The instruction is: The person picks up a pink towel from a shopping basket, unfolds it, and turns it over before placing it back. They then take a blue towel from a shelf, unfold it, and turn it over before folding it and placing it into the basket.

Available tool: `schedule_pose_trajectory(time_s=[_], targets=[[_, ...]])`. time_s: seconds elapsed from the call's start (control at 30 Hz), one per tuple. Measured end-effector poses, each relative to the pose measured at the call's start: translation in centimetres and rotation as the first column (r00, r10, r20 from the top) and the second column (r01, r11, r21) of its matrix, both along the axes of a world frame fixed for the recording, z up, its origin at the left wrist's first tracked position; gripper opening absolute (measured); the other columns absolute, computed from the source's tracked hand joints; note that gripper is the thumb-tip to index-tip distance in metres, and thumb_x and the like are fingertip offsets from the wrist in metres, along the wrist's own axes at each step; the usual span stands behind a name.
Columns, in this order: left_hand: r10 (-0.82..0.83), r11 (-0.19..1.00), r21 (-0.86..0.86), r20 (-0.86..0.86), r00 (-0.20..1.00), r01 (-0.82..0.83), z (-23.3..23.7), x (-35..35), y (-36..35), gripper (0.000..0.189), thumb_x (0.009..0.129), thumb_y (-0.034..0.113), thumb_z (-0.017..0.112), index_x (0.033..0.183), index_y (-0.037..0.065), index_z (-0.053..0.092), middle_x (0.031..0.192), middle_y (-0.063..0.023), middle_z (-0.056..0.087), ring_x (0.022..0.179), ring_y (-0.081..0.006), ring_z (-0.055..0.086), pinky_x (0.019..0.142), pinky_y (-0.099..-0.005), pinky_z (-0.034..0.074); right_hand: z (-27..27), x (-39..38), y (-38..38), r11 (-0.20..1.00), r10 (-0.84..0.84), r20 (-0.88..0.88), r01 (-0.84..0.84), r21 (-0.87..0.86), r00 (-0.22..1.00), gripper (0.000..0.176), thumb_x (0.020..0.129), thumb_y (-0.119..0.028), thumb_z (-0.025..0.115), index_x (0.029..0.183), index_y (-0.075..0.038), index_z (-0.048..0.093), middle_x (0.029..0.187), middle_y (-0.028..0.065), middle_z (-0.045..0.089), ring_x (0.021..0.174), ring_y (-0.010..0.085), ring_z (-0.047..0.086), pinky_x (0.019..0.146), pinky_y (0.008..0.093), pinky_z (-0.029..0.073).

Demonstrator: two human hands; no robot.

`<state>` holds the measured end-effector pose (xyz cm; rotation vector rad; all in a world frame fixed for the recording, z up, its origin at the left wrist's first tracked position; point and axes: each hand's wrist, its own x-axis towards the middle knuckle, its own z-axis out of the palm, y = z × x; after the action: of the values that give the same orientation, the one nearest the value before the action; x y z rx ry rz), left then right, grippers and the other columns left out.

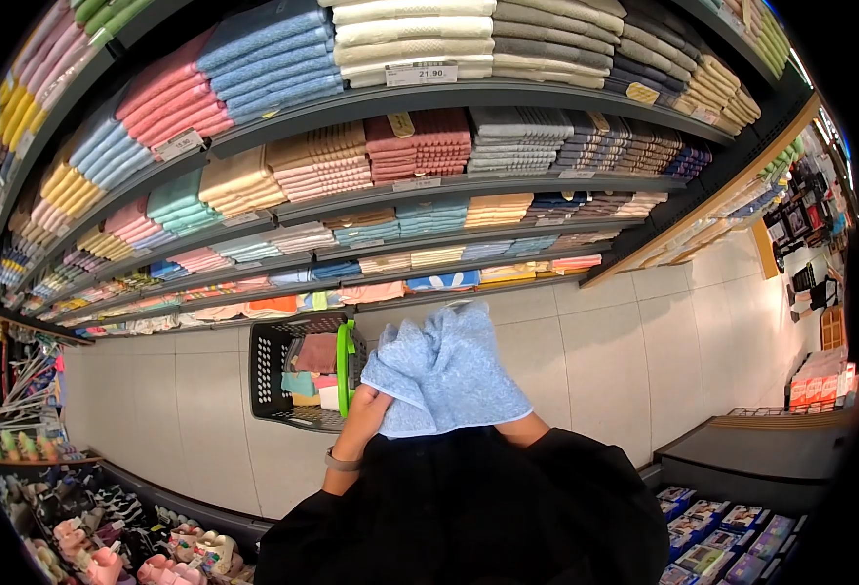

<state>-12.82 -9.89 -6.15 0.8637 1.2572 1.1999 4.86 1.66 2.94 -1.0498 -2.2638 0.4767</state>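
A light blue towel (444, 375), loosely bunched and draped, hangs in front of the black-clad body. At its lower left edge, my left hand (368, 408) has its fingers wrapped round the cloth. The towel covers most of my right hand (519, 427) at the lower right, so its fingers are hidden. Just left of the towel, a dark shopping basket (266, 375) with a green handle (345, 366) stands on the floor. Inside it lie a reddish-brown folded towel (316, 353) and teal, yellow and pale cloths.
Shelves (390, 97) of folded towels curve across the top. Pale floor tiles (605, 361) run below them. Slippers (103, 565) fill a display at the lower left, boxed goods (712, 536) lie at the lower right, and a dark counter (751, 444) stands at the right.
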Motion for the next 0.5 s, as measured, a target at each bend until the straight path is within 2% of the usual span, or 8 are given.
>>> schedule_pose_trajectory(time_s=[0.1,0.23,0.3,0.43,0.5], targets=[[0.073,0.997,-0.004,0.099,0.992,-0.073,-0.3,0.1,0.0,0.029,0.093,0.007,0.053,0.120,-0.003,0.056,0.118,-0.0055,0.060,0.107,-0.0138,0.055,0.093,-0.0281,0.043,-0.2,-0.1,0.4,0.999,-0.038,0.059,0.039,-0.001,0.998,0.032,0.066,-0.019,0.069,0.087,0.003,0.059,0.073,0.0133,0.056,0.069,0.0343,0.055,0.075,0.0439,0.044],[0.136,0.991,-0.018,0.132,0.982,-0.135,-0.4,0.1,0.2,0.029,0.096,0.010,0.050,0.121,-0.002,0.056,0.117,-0.0057,0.060,0.106,-0.0138,0.056,0.093,-0.0282,0.043,-0.4,0.0,0.8,0.999,-0.053,0.067,0.053,-0.005,0.996,0.032,0.067,-0.019,0.068,0.089,0.003,0.059,0.077,0.0133,0.056,0.073,0.0335,0.055,0.077,0.0429,0.044],[0.152,0.988,-0.045,0.250,0.956,-0.145,-0.3,0.0,0.3,0.030,0.098,0.015,0.049,0.122,-0.002,0.056,0.116,-0.0057,0.061,0.105,-0.0134,0.056,0.093,-0.0285,0.044,-0.7,0.1,0.8,0.999,-0.045,0.058,0.046,-0.018,0.997,0.033,0.068,-0.018,0.068,0.091,0.003,0.058,0.079,0.0133,0.057,0.074,0.0331,0.055,0.078,0.0424,0.044],[0.132,0.991,-0.049,0.219,0.967,-0.124,-0.5,-0.2,0.5,0.030,0.098,0.017,0.049,0.120,-0.001,0.057,0.115,-0.0055,0.061,0.104,-0.0128,0.056,0.091,-0.0279,0.044,-0.7,0.6,0.5,0.999,-0.025,0.028,0.026,-0.041,0.999,0.033,0.070,-0.018,0.068,0.093,0.002,0.058,0.083,0.0132,0.057,0.078,0.0324,0.055,0.079,0.0413,0.044],[0.134,0.991,-0.047,0.211,0.968,-0.126,-0.5,-0.1,0.4,0.028,0.098,0.018,0.050,0.115,-0.001,0.060,0.108,-0.0044,0.064,0.098,-0.0120,0.059,0.087,-0.0268,0.046,-0.6,0.9,0.3,0.998,-0.008,0.009,0.008,-0.056,1.000,0.033,0.070,-0.018,0.068,0.095,0.002,0.058,0.084,0.0132,0.057,0.080,0.0320,0.055,0.080,0.0408,0.044]])
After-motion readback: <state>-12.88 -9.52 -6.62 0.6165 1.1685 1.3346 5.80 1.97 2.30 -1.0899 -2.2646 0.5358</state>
